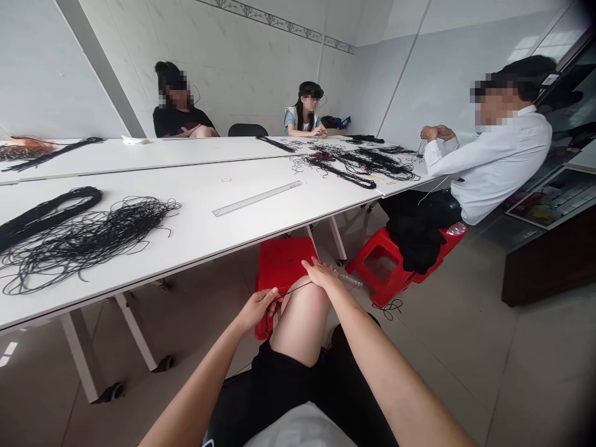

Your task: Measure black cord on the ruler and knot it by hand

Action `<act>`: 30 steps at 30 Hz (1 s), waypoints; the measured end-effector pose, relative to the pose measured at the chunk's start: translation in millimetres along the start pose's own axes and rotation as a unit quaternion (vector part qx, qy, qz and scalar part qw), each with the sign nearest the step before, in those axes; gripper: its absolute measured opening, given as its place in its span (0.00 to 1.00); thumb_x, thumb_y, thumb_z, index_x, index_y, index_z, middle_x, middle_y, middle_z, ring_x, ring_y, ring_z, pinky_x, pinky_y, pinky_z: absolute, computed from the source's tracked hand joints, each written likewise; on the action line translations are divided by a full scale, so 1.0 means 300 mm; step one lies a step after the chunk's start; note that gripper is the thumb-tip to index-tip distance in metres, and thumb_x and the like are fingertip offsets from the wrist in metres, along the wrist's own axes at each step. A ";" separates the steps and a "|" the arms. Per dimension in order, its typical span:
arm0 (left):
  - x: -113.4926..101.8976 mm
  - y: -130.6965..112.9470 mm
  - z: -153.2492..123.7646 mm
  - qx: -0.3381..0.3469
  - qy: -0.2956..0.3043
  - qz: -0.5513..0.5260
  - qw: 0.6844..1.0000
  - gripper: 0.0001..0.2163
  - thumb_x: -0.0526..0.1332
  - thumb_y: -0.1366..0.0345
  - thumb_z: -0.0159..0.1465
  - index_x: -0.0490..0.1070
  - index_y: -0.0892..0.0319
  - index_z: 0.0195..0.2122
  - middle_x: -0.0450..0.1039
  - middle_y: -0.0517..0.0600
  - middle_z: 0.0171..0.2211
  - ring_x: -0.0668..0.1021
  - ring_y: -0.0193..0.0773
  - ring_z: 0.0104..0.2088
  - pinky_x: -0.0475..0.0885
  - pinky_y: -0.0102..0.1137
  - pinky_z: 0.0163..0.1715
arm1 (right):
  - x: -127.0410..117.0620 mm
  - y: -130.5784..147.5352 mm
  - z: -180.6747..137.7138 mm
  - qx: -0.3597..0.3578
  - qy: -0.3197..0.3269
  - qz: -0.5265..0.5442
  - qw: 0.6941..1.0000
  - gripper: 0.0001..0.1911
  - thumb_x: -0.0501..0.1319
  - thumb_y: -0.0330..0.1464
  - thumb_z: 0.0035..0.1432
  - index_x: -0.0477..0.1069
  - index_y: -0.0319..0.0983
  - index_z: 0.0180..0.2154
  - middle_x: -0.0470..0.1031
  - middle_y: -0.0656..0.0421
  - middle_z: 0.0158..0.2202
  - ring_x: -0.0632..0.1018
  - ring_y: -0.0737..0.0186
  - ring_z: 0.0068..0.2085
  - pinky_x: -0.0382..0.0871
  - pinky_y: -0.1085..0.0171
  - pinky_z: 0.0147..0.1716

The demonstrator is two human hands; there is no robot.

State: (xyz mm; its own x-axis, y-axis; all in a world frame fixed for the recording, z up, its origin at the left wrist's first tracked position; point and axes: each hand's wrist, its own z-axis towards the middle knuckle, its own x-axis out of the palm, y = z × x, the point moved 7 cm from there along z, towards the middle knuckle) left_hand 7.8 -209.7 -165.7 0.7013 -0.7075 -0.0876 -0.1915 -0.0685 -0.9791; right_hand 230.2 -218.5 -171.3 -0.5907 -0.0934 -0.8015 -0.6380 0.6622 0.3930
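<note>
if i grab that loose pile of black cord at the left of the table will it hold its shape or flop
The loose pile would probably flop, since its thin strands curl and bend freely. It may tangle or drop strands, as many cross and stick out at the edges. It looks likely to be light for its spread, with table showing between strands.

Head cam, facing fwd/down over lap (298, 335), across tbl (195, 230).
</note>
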 end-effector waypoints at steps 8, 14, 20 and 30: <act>-0.038 0.041 -0.026 -0.050 0.044 0.005 0.998 0.22 0.57 0.44 0.57 0.71 0.61 0.25 0.67 0.47 0.19 0.68 0.34 0.23 0.62 0.29 0.28 | 0.000 0.003 -0.007 0.001 0.009 -0.003 1.000 0.43 0.36 0.60 0.56 0.39 0.45 0.66 0.42 0.53 0.68 0.43 0.37 0.66 0.39 0.37 0.58; 0.072 -0.059 0.032 -0.126 0.074 -0.064 0.987 0.24 0.56 0.44 0.58 0.73 0.63 0.36 0.74 0.53 0.29 0.70 0.33 0.24 0.63 0.29 0.25 | 0.000 0.017 -0.010 0.003 0.007 -0.006 1.000 0.42 0.37 0.60 0.57 0.40 0.45 0.66 0.42 0.52 0.68 0.43 0.38 0.66 0.38 0.38 0.58; 0.157 -0.132 0.185 -0.134 0.040 -0.044 0.989 0.16 0.68 0.54 0.49 0.73 0.64 0.25 0.63 0.43 0.15 0.55 0.24 0.15 0.48 0.28 0.16 | 0.000 0.020 -0.011 0.007 0.004 0.013 1.000 0.42 0.39 0.59 0.57 0.41 0.45 0.66 0.45 0.51 0.67 0.44 0.37 0.66 0.37 0.38 0.58; 0.175 -0.065 0.191 -0.181 -0.013 -0.076 0.980 0.19 0.72 0.53 0.40 0.74 0.62 0.25 0.46 0.35 0.10 0.47 0.24 0.13 0.40 0.28 0.15 | 0.021 0.007 -0.027 -0.031 0.000 0.099 0.995 0.44 0.32 0.60 0.57 0.40 0.43 0.66 0.47 0.52 0.67 0.49 0.45 0.66 0.45 0.44 0.59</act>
State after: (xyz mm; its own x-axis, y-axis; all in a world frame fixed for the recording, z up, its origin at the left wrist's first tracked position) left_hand 87.8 -205.3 -161.8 0.7568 -0.6522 0.0442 -0.3122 -0.4199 -0.8522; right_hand 221.1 -223.8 -171.9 -0.7080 0.0347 -0.7054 -0.5381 0.6204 0.5706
